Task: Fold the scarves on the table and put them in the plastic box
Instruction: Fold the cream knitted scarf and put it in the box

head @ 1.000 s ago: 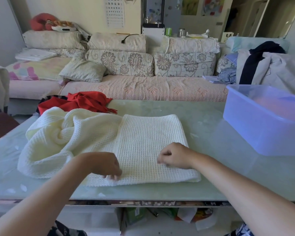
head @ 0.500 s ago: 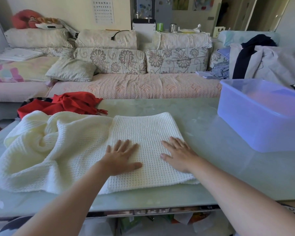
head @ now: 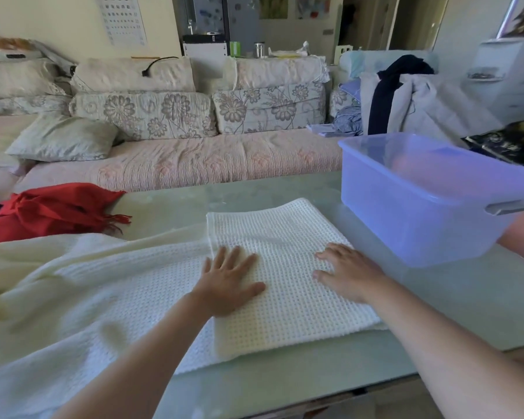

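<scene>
Far to the left of your left hand, the red scarf (head: 52,210) lies bunched on the worktop (head: 285,385), unfolded; it looks parked there to wait its turn. Nearer, running left from that hand, the loose length of the white scarf (head: 103,297) sprawls in soft ridges; its right end is laid over itself in a flat square panel, and both hands rest on that panel. Your left hand (head: 227,285) lies flat at the panel's left edge, fingers straight and spread, grasping nothing; I judge it is pinning the layers so the knit does not creep. Your right hand (head: 348,276), released too, lies with relaxed fingers on the panel's right part; together they seem to press the fold flat before more length comes over. Just beyond and right of your right hand stands the box (head: 421,201), open-topped, near the scarf but apart from it, handy for a short lift. Its walls are cloudy and a pinkish tint shows through; I cannot tell whether anything lies inside; no scarf plainly shows in it.
</scene>
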`<action>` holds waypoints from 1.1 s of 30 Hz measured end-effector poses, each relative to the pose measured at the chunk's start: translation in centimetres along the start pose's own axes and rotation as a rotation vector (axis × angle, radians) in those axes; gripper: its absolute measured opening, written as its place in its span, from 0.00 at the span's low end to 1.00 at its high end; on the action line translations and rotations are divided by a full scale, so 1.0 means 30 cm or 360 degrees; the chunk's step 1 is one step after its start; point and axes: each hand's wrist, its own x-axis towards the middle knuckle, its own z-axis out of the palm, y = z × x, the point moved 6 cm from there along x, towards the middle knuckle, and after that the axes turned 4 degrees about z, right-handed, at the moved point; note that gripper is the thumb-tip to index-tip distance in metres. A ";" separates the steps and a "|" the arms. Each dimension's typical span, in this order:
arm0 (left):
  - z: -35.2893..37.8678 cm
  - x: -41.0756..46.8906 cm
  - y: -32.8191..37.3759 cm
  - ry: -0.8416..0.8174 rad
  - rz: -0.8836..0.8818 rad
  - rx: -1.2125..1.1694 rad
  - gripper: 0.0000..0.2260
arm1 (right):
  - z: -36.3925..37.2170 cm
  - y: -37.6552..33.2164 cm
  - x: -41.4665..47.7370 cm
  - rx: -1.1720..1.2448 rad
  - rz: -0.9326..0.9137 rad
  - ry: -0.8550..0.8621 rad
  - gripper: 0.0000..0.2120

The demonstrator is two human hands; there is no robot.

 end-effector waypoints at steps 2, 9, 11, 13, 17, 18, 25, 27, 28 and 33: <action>0.002 0.059 0.082 -0.0036 0.0041 0.0000 0.37 | -0.033 0.061 0.001 -0.0052 0.0117 0.0125 0.22; 0.022 0.163 0.314 -0.0040 0.0133 0.0082 0.36 | -0.078 0.128 0.033 -0.0457 0.0430 0.0318 0.19; 0.001 0.143 0.312 0.0026 0.0172 0.0111 0.34 | -0.083 0.065 0.041 -0.0391 0.0239 0.0436 0.19; -0.033 0.107 0.283 0.0127 0.0240 0.0077 0.32 | -0.073 -0.030 0.047 -0.0213 -0.0029 0.0420 0.23; -0.127 0.016 0.138 0.0586 0.0254 0.0058 0.28 | -0.032 -0.241 0.045 -0.0046 -0.0372 0.0224 0.28; -0.153 -0.001 0.083 0.0716 0.0201 0.0051 0.27 | -0.026 -0.285 0.048 -0.0013 -0.0411 0.0222 0.28; -0.250 -0.023 -0.272 0.0669 -0.0376 -0.0079 0.15 | -0.043 -0.464 0.188 0.0032 -0.0340 0.0183 0.24; -0.232 0.014 -0.299 0.0394 -0.0416 -0.0089 0.15 | -0.027 -0.488 0.255 -0.0002 -0.0311 0.0130 0.25; -0.221 0.031 -0.304 0.0263 -0.0430 -0.0043 0.15 | -0.020 -0.496 0.286 -0.0013 -0.0295 0.0111 0.24; -0.174 0.152 -0.402 -0.0094 -0.0402 -0.0044 0.22 | 0.052 -0.482 0.402 0.0004 -0.0210 -0.0001 0.26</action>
